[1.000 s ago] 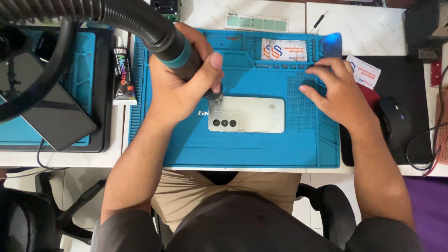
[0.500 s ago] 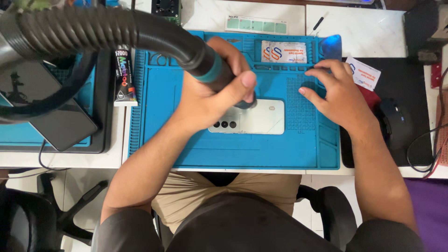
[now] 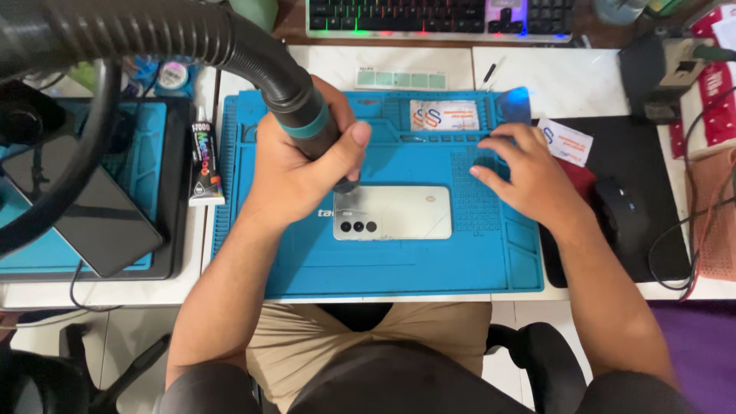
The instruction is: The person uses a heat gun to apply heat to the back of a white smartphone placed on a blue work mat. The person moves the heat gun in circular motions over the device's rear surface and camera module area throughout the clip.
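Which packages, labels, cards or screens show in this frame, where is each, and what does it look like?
Glue tube: left of the blue mat, upright, black and white label.
Printed card: mat's top edge, white with red-blue logo.
Second card: right of mat, white, tilted.
Dark phone: far left tray, screen off.
White phone: mat centre, back up, under left hand.

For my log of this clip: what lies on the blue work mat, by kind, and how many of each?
White phone lying back up: 1
Printed cards at the blue work mat's top edge: 1 pair, counted as 2
Blue plastic pry card: 1
Hands on the mat: 2, left hand gripping the hot-air nozzle, right hand flat
Total: 6
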